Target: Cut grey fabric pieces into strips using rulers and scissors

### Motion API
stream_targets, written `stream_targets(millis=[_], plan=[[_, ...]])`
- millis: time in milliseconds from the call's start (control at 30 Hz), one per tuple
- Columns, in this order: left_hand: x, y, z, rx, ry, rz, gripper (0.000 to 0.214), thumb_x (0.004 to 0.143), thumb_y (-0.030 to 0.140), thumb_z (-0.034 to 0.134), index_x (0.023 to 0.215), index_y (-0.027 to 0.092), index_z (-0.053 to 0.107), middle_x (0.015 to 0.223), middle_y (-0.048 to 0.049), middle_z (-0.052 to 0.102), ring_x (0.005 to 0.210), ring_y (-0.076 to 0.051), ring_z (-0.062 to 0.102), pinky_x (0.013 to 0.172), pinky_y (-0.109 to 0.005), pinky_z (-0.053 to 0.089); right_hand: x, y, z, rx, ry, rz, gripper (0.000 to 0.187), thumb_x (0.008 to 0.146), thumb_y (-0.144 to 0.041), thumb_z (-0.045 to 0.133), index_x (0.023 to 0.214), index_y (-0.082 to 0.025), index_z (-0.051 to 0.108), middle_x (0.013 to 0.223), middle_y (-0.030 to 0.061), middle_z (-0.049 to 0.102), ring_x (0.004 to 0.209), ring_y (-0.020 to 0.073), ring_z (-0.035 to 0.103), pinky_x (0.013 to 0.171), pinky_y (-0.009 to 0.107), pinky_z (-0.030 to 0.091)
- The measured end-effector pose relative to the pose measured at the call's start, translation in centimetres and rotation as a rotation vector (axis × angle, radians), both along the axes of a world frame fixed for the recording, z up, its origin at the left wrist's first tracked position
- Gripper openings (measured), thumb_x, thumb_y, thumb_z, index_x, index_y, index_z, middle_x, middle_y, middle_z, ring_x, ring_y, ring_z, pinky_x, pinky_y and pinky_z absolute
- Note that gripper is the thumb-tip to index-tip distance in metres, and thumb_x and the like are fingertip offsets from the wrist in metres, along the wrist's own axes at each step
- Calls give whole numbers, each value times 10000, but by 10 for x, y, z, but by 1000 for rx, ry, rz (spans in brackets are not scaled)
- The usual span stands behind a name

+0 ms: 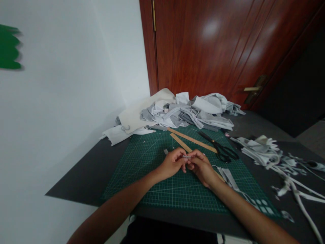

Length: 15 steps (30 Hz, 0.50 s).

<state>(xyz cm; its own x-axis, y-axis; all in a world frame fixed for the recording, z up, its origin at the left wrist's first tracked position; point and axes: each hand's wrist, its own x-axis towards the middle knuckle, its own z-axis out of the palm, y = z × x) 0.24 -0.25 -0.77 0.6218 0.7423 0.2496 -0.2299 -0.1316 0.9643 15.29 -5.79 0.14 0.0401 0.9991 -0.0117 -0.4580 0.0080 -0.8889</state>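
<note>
My left hand and my right hand meet above the middle of a green cutting mat. Between them they pinch a small light-grey strip, probably fabric, by its two ends. Both sets of fingers are closed on it. Just past the fingers lies a short wooden ruler, partly hidden under my right hand and wrist. To the right of my right wrist rests a grey fabric strip with thin threads or cords. A small grey scrap lies left of my left fingertips.
Black-handled scissors and a longer wooden ruler lie on the mat's far right. A heap of grey and white fabric spans the back. More scraps and cords are at right. A white wall stands left, a wooden door behind.
</note>
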Motion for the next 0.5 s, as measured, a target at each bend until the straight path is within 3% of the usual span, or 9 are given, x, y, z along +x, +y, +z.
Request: stream_targets(millis=[133,500], plan=[[-2,-1,2,64,45,31,304,900,445,698,925,172,567,755,12,651,534,-94,611,534,-218,490,-1,-1,5,-48,36,11,199,643,-277,846,741,-220,683,641,-36,636,542,104,485,553,256,393],[0,3,4,-57,-81,-62,436,830,523,773,914,187,508,709,19,662,491,-119,611,451,-239,524,2,-1,2,64,-67,40,281,756,-445,850,792,-227,676,718,-21,645,602,125,521,592,271,426]])
